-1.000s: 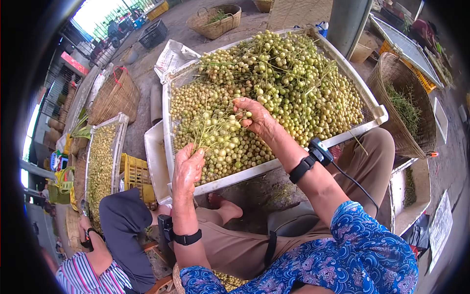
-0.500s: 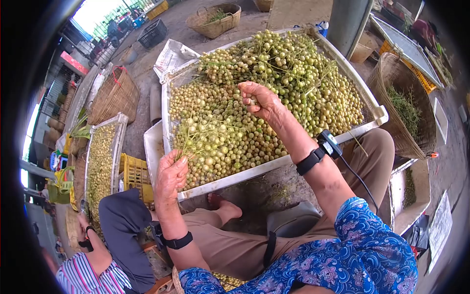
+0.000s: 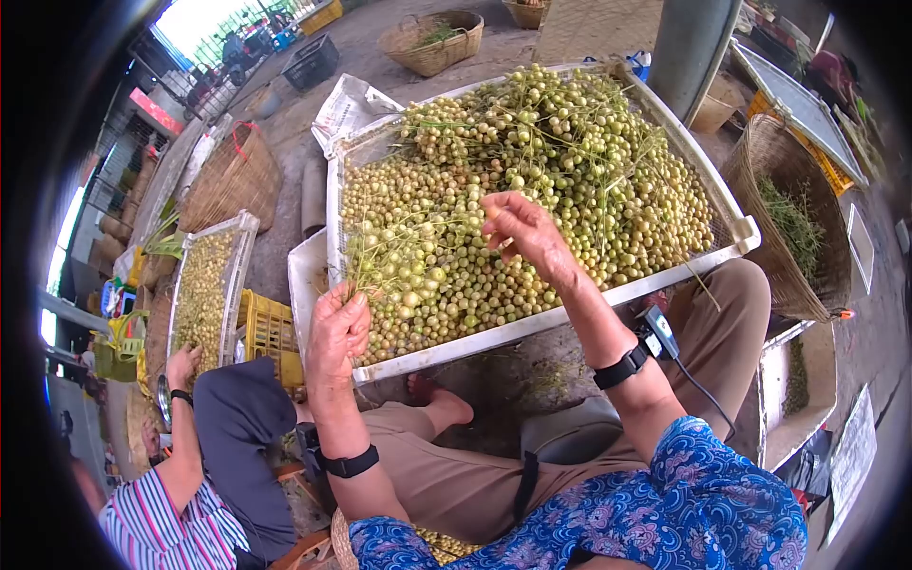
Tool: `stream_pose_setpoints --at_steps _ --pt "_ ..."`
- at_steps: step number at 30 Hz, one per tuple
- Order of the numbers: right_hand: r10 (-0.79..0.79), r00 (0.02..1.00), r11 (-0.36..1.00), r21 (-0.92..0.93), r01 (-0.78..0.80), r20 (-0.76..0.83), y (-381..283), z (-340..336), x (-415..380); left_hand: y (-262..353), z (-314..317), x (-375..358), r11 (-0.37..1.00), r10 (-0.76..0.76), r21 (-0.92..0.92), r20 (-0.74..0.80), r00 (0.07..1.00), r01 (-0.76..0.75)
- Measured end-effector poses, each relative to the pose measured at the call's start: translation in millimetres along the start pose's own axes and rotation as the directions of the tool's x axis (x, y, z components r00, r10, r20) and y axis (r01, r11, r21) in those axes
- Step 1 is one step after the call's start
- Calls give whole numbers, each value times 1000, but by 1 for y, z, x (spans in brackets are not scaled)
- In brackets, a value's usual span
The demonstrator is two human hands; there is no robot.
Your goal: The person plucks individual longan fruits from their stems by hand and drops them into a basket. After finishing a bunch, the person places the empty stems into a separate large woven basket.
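Note:
My left hand [image 3: 337, 332] is closed around the stem ends of a bunch of small round yellow-green fruit [image 3: 410, 275] at the tray's near left. The bunch's thin stems fan out over loose fruit. Above the middle of the tray is my right hand [image 3: 525, 231], its fingers loosely bent and apart, with no fruit visible in them. The white mesh-bottomed tray [image 3: 465, 353] holds loose fruit [image 3: 508, 302] in front and heaped fruit still on stems [image 3: 560, 119] at the back. A black strap circles each wrist.
On the left, a co-worker's hand [image 3: 182, 366] touches a second fruit tray [image 3: 231, 323]. A yellow crate [image 3: 271, 332] stands between the trays. Wicker baskets stand left [image 3: 233, 185], behind [image 3: 432, 52] and right [image 3: 774, 180]. A post [image 3: 684, 57] rises behind the tray's back right corner.
My right hand has loosened from a curl around fruit and sits slightly lower and further right. My left hand keeps hold of the bunch. The co-worker's hand has moved up to the second tray.

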State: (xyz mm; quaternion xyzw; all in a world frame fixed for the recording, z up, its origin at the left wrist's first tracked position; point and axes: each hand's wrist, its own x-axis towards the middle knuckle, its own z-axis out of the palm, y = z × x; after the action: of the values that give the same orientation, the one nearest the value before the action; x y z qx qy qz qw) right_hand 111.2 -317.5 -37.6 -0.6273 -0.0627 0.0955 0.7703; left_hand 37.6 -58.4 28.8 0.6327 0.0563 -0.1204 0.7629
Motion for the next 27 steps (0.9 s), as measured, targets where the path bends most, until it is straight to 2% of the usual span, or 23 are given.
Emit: stream_pose_setpoints --at_steps 1,2,3,4,5,8,11,13,15,17,19,20,22,23,25,26,27 --pt "-75 997 994 -73 76 22 -2 6 -4 -1 0 1 1000 -3 -9 -2 1000 3" --pt "-67 997 996 -56 69 36 0 11 -5 -2 1 2 1000 -4 -7 3 1000 4" --pt "-61 997 997 -38 63 50 3 16 -4 -3 2 2 1000 -19 3 2 1000 19" --pt "-28 999 996 88 26 25 6 20 -4 -4 2 3 999 -33 16 0 999 33" --pt "-34 999 995 93 31 22 11 18 -1 -5 2 3 999 -30 23 2 1000 30" --pt "54 997 833 548 -72 50 16 11 4 -6 0 3 999 -30 10 29 999 30" --pt "124 991 797 599 -76 -39 17 1 6 -7 2 1 997 -63 40 62 996 60" --pt "99 994 833 549 -62 -39 24 -7 12 -6 3 0 999 -45 12 62 997 44" --pt "193 980 828 544 -138 -45 19 -5 10 -5 4 -2 999 -31 -14 58 998 31" --pt "232 971 823 521 -226 54 14 2 9 -4 5 -3 999 -24 -27 117 993 27" --pt "166 956 764 582 -280 243 17 5 11 -4 9 -1 999 -47 5 99 994 46" --pt "169 955 761 584 -283 242 17 5 11 -4 9 -2 998 -59 18 85 995 57" --pt "63 945 814 532 -234 320 15 7 12 -4 11 -1 996 -80 51 69 994 76" --pt "66 945 814 530 -238 322 13 8 11 -4 11 0 994 -87 70 67 994 83" --pt "73 984 749 642 -162 162 11 11 12 -5 13 0 993 -89 78 54 995 84" --pt "51 985 748 647 -149 167 16 8 16 -5 13 -1 992 -88 90 42 995 84" --pt "95 983 764 621 -171 155 19 5 17 -5 12 0 993 -84 85 34 996 81"
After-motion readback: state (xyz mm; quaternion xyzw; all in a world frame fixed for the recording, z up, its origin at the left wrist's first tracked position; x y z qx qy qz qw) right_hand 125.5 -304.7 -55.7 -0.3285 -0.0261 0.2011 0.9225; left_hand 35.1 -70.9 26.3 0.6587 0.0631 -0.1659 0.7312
